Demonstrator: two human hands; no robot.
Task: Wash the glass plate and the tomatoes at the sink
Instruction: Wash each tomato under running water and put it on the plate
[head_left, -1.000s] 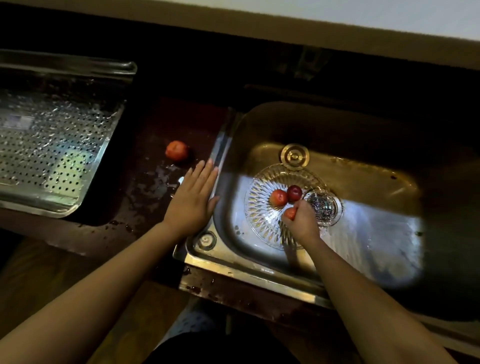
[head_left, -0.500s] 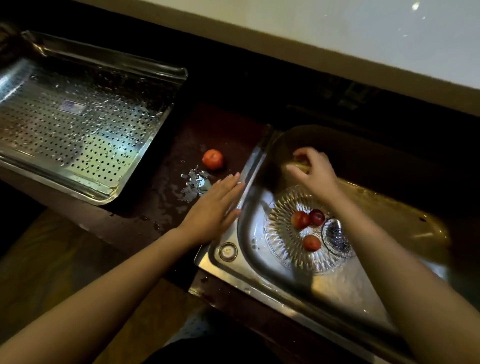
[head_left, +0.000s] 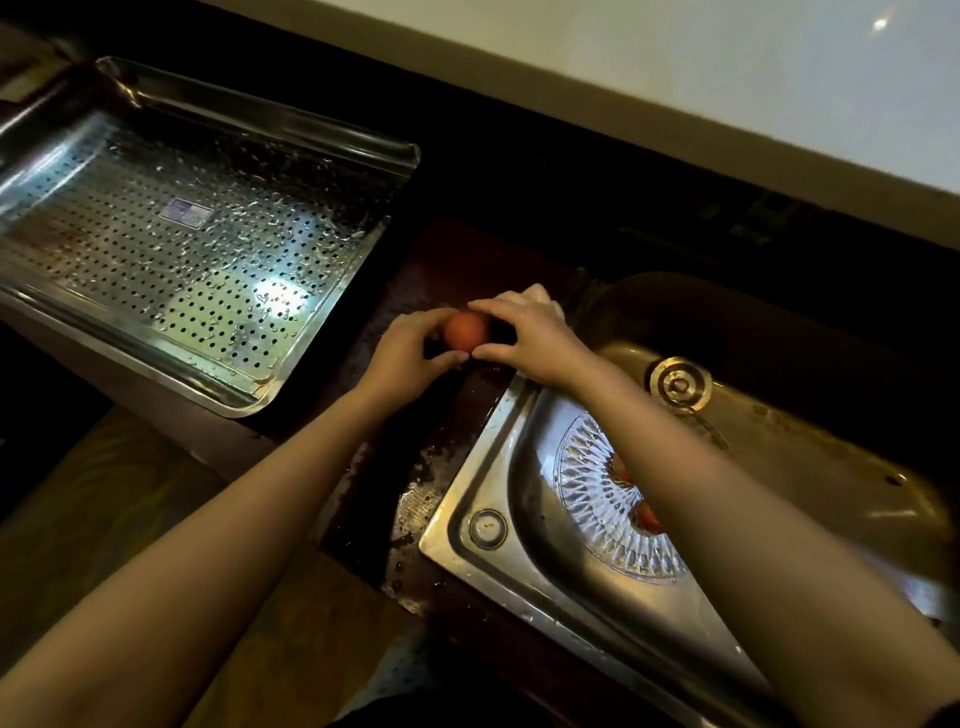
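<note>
We see one tomato (head_left: 465, 331) over the wet worktop (head_left: 447, 260), held between both hands: left hand (head_left: 410, 356) curled round it from 9 o'clock, right hand (head_left: 527, 332) from 3. Can't tell if it's lifted. At 5 o'clock of the hands, glass plate (head_left: 592, 499) in the sink (head_left: 467, 499), two more tomatoes (head_left: 648, 518) on it, mostly behind the right forearm. At 9 o'clock, perforated tray (head_left: 182, 249).
</note>
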